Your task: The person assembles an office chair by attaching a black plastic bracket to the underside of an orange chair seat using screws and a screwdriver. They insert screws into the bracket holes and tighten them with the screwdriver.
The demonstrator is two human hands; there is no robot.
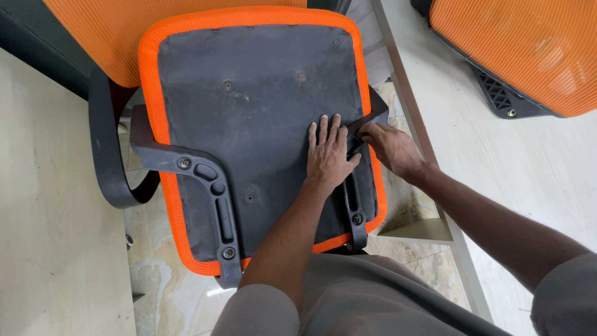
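While the upturned chair seat (249,124) fills the middle of the view, its dark grey underside faces up, rimmed all round by bright orange mesh and dotted with a few small screw holes. It lies between two pale wooden boards, just in front of the person's lap. A black armrest bracket (208,193) runs down its left edge, fixed with bolts and curving out into a loop of arm beyond the rim. A second black bracket (360,174) lies along the right edge, bolted near the bottom. The left hand (328,155) rests flat and open on the grey panel, fingers spread and pointing away, its thumb against the right bracket; it grips nothing. The right hand (392,149) is curled at the upper end of that bracket, fingertips pinched on the black plastic at the seat's edge.

A light wooden board (56,218) lies at left, another (497,168) at right, with beige marbled floor tiles (168,292) showing between. An orange mesh chair back (528,50) with a black frame rests on the right board, and another orange mesh piece (106,31) lies at upper left.
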